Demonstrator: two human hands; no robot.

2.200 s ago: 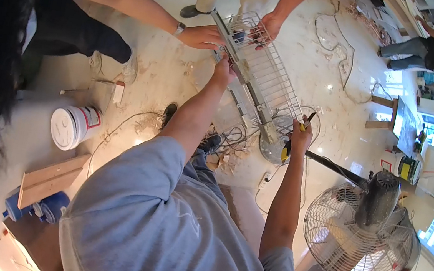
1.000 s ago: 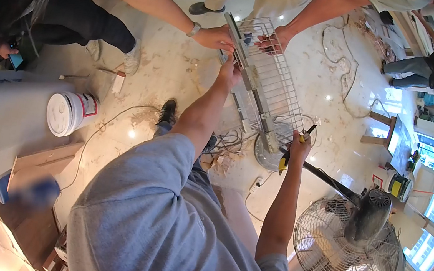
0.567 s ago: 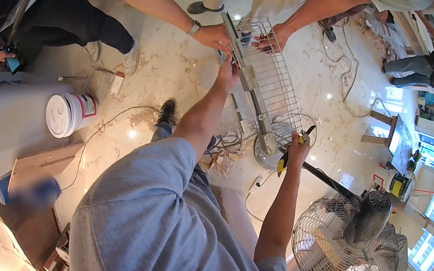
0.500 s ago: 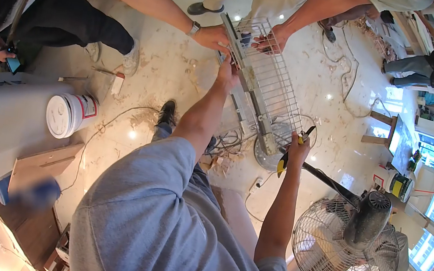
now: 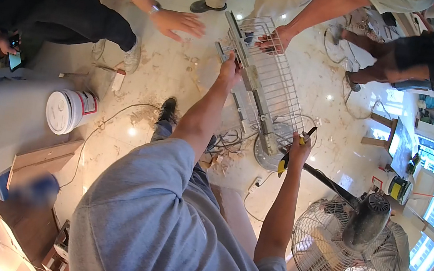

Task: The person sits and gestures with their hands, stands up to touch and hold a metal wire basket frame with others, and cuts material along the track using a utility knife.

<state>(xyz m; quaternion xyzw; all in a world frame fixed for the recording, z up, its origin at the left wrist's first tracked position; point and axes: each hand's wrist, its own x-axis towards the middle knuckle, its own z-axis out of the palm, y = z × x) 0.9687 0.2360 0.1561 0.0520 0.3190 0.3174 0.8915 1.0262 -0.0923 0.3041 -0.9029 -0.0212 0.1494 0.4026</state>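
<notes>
A wire rack (image 5: 277, 77) with metal rails (image 5: 255, 88) along its left side is held up in the middle of the view. My left hand (image 5: 230, 70) grips the rails near their upper end. At the lower right corner, my right hand (image 5: 299, 149) is closed round a tool with yellow and black handles (image 5: 283, 162), close against the rack's wire edge. A co-worker's hand (image 5: 276, 40) holds the rack's top end. Another co-worker's hand (image 5: 180, 23) is spread, apart from the rails, at the upper left.
A standing fan (image 5: 345, 250) is at the lower right, its round base (image 5: 270, 152) below the rack. Cables and scraps lie on the floor. A white bucket (image 5: 63, 111) and boards (image 5: 42, 162) are at left. A person (image 5: 408, 60) walks at upper right.
The upper-left co-worker's hand has let go of the rails and moved left. A person has come into view at the upper right. My hands have barely moved since half a second ago.
</notes>
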